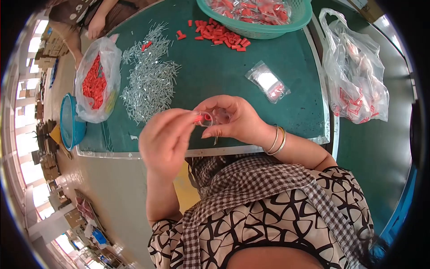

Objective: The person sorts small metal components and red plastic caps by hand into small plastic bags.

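Red piece is pinched in left hand; clear bag is gripped by right hand, both above green table's near edge. Metal pins are heaped on table's left, loose red pieces and green basket toward its far edge. Boxes are stacked beyond its left side.

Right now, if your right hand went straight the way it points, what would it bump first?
Probably the left hand: its fingertips look right in front of the right hand, though depth is hard to tell here.
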Action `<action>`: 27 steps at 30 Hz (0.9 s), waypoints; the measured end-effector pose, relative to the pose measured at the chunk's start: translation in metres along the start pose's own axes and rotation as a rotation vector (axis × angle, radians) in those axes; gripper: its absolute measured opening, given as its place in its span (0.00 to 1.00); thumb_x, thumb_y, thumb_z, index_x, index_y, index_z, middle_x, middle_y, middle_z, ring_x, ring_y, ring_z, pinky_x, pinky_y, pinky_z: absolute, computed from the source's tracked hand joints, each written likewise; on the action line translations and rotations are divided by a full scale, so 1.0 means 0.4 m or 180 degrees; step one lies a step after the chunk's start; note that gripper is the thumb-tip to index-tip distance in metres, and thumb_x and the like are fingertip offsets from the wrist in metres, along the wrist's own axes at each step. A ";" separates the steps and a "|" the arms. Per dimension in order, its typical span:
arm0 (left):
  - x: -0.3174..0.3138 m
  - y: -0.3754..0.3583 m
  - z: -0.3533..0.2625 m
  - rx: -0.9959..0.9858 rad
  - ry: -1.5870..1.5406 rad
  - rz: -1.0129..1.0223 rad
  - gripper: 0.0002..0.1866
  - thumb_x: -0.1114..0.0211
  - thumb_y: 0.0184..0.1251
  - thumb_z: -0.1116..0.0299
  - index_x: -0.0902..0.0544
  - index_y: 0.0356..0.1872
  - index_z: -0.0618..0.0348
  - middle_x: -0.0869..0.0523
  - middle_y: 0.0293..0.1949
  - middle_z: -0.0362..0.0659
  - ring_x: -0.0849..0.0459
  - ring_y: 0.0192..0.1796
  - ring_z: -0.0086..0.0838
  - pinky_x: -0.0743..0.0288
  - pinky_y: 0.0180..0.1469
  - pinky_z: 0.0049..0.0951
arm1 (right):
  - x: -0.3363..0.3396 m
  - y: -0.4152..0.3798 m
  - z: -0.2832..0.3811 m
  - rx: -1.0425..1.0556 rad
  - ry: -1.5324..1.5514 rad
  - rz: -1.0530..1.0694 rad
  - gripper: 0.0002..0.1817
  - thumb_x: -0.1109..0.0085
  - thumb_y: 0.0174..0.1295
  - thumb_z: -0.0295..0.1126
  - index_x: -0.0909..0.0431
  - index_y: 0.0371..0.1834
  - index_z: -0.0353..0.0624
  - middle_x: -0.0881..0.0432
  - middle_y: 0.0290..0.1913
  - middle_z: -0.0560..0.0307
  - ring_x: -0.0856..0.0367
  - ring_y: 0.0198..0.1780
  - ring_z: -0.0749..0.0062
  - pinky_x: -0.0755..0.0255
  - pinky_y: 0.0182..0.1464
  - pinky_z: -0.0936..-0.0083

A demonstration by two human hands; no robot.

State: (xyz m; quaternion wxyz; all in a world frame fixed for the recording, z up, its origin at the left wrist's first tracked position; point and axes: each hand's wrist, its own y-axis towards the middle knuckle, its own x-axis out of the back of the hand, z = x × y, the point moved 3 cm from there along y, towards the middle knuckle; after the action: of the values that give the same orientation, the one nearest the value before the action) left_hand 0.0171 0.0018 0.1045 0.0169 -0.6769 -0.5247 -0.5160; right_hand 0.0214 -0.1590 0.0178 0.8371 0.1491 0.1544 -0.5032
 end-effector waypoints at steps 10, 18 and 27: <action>-0.058 -0.049 0.021 -0.0047 0.0008 0.0252 0.17 0.29 0.48 0.81 0.14 0.41 0.54 0.20 0.54 0.45 0.17 0.44 0.35 0.23 0.42 0.33 | 0.010 0.009 -0.034 -0.0316 0.0329 0.0110 0.23 0.28 0.58 0.26 0.22 0.58 0.38 0.16 0.43 0.62 0.20 0.38 0.87 0.23 0.30 0.86; -0.041 -0.039 0.017 -0.0395 0.0327 -0.0155 0.14 0.26 0.42 0.79 0.14 0.34 0.56 0.19 0.55 0.46 0.18 0.50 0.40 0.22 0.47 0.38 | 0.004 0.005 -0.007 0.0159 -0.0156 -0.0154 0.30 0.24 0.55 0.30 0.24 0.62 0.39 0.16 0.47 0.64 0.27 0.33 0.91 0.30 0.31 0.89; -0.041 -0.046 0.041 -0.0077 0.0365 -0.0155 0.12 0.25 0.46 0.80 0.16 0.33 0.56 0.19 0.54 0.46 0.17 0.46 0.38 0.23 0.46 0.36 | 0.020 0.003 -0.001 0.0036 -0.0614 -0.0330 0.33 0.21 0.50 0.30 0.23 0.62 0.41 0.16 0.52 0.66 0.49 0.26 0.92 0.44 0.27 0.90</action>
State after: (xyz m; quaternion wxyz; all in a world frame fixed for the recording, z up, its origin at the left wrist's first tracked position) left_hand 0.0163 0.0079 0.0758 0.0262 -0.6334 -0.5329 -0.5605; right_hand 0.0258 -0.1645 0.0142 0.8201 0.0965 0.0778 -0.5587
